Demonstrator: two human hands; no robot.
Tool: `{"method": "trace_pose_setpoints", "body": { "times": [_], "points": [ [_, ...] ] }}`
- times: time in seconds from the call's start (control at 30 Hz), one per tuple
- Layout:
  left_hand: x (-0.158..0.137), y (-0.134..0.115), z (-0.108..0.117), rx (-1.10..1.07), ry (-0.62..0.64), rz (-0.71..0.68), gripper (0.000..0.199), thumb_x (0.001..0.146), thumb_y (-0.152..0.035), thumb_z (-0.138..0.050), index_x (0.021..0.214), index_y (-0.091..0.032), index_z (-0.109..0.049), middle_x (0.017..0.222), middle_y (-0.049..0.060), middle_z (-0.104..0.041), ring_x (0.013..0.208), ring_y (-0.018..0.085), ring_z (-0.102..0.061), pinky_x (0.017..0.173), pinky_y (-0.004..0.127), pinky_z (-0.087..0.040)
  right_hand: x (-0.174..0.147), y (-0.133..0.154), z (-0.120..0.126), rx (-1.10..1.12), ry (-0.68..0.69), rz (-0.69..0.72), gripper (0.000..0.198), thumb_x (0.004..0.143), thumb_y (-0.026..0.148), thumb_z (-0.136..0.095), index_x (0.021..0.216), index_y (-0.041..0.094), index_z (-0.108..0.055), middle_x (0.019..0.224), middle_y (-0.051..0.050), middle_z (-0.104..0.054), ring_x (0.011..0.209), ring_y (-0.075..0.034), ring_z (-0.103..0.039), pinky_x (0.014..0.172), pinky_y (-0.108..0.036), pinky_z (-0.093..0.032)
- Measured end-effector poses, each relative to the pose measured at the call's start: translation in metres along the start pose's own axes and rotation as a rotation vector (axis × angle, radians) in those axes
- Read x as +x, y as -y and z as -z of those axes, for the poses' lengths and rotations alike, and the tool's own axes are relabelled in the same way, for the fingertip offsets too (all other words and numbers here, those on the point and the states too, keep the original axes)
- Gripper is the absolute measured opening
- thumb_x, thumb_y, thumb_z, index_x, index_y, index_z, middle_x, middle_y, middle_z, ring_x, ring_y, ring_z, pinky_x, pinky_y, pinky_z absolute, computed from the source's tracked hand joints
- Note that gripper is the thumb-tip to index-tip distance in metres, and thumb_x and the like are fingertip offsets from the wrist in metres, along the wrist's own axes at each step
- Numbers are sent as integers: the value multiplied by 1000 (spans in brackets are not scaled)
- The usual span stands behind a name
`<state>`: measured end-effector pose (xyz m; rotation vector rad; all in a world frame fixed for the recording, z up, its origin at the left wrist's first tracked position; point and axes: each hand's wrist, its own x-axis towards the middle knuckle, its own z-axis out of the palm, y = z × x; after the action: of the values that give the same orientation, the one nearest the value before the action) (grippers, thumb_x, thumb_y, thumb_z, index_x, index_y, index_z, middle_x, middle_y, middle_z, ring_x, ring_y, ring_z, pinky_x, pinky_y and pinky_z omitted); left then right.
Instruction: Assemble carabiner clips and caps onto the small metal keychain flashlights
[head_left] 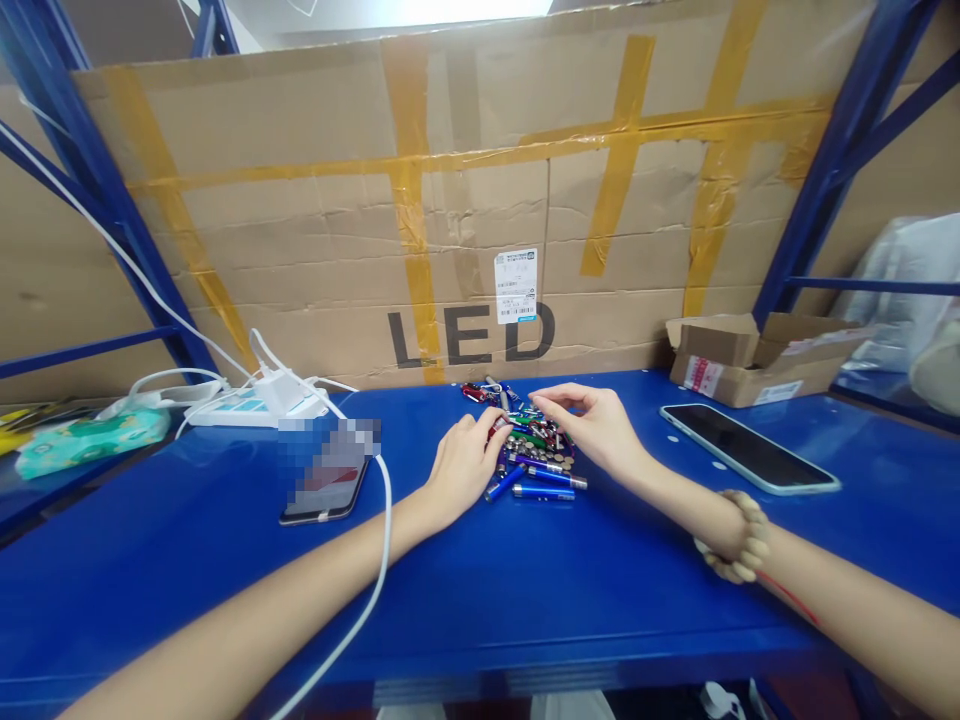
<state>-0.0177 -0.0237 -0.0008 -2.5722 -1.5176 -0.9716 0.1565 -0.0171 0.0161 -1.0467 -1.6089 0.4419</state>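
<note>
A pile of small shiny metal tubes, blue, green, purple and red, lies on the blue tabletop; they look like mini flashlights. Among them, a blue tube lies nearest to me, and round button cells sit mid-pile. My left hand is at the pile's left side, its fingers closed on a small red tube. Over the right side hovers my right hand, palm inward, with thumb and fingertips brought together. Whatever is between those fingertips is too small to make out.
A phone lies at the right, before an open cardboard box. To the left are another phone, a power strip and a white cable crossing my left forearm. A large cardboard sheet stands behind.
</note>
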Motion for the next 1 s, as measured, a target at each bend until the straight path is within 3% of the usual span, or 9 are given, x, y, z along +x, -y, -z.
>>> {"method": "trace_pose_setpoints", "body": {
  "times": [0.13,0.33,0.47,0.73,0.87,1.0],
  "points": [
    [2,6,-5,83,-1,-124,28,90,-23,-40,108,-26,-61,95,5,-58,90,19,-47,76,32,-38,3,-6,5,-86,-5,63,21,75,34,-61,81,16,-71,81,-6,-72,74,-18,-65,64,-28,-50],
    [1,10,-5,31,17,-228,33,88,-11,-40,105,-25,-65,92,4,-62,85,17,-48,75,32,-37,0,-6,5,-231,72,178,15,79,29,-58,80,21,-71,83,-3,-71,77,-17,-63,59,-25,-47],
    [-1,10,-5,102,-25,-287,36,85,-8,-43,103,-28,-67,112,6,-58,102,21,-46,80,36,-40,-1,-5,6,-316,117,259,15,82,28,-56,81,23,-70,83,-2,-70,78,-16,-63,63,-26,-46],
    [1,13,-11,105,-53,-209,46,78,0,-37,113,-18,-61,117,9,-53,110,21,-44,91,37,-44,0,-5,7,-493,212,222,13,81,31,-58,82,25,-70,84,0,-70,76,-16,-62,60,-25,-43],
    [1,9,-8,49,-8,-142,44,79,-5,-37,118,-15,-57,120,9,-52,111,21,-45,95,38,-44,-1,-7,6,-530,311,145,12,78,32,-61,83,26,-70,80,1,-71,69,-15,-62,55,-23,-42],
    [2,9,-10,-54,48,-173,48,77,-3,-35,119,-14,-55,123,9,-50,116,19,-44,102,35,-38,-1,-9,5,-557,287,167,16,80,35,-57,82,26,-70,82,0,-70,68,-14,-61,52,-22,-39]
  ]
}}
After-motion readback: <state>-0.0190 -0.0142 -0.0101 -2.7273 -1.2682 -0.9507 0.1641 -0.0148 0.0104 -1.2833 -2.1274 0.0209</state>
